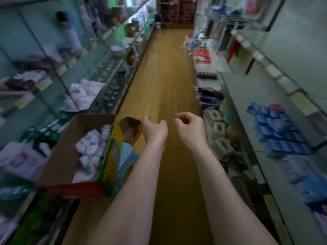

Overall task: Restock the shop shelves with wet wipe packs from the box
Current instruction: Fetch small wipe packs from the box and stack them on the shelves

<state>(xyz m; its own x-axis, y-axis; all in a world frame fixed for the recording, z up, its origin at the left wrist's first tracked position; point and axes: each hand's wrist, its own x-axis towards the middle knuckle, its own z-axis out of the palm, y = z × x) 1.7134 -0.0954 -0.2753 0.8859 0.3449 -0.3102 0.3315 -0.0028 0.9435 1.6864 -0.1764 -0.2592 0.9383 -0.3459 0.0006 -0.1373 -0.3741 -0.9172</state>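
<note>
An open cardboard box (70, 138) with a yellow and red side sits low on the left, resting on something light blue. Several white wet wipe packs (92, 144) lie inside it. More white packs (85, 94) are piled on the left glass shelf above. My left hand (154, 129) and my right hand (189, 124) are stretched out over the aisle floor, to the right of the box. Both hold nothing, with fingers loosely curled and apart. The view is blurred.
A narrow wooden-floored aisle (166, 76) runs ahead between glass shelves (53, 71) on the left and grey shelves (256, 103) on the right. Blue packets (277, 129) and small grey boxes (219, 131) fill the right side. A brown cabinet (177, 11) closes the far end.
</note>
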